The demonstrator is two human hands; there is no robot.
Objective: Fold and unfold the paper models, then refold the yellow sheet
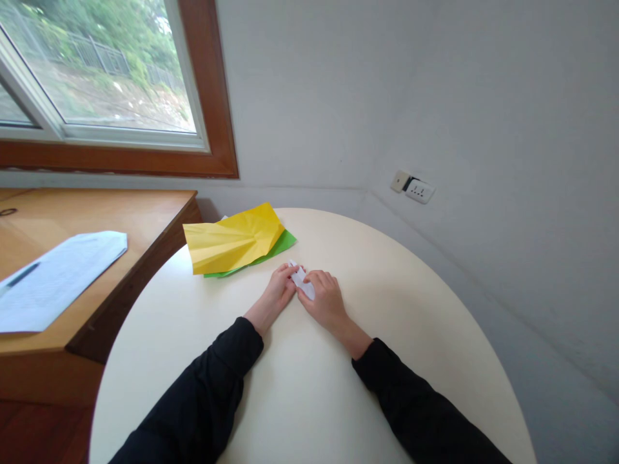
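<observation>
A small folded piece of white paper (303, 281) is held between my two hands, just above or on the round table. My left hand (278, 290) pinches its upper left end with thumb and fingers. On the other side, my right hand (325, 298) grips the lower right part, its fingers curled over the paper. The fingers hide some of the folds. Just beyond my left hand lies a creased yellow paper sheet (235, 238), partly covering a green sheet (280, 249).
The round cream table (425, 361) stands near the wall. To the left, a wooden desk (159, 212) carries white printed papers (72, 274) with a dark pen (23, 275). A wall socket (420, 191) is at the right, a window (126, 71) at the upper left.
</observation>
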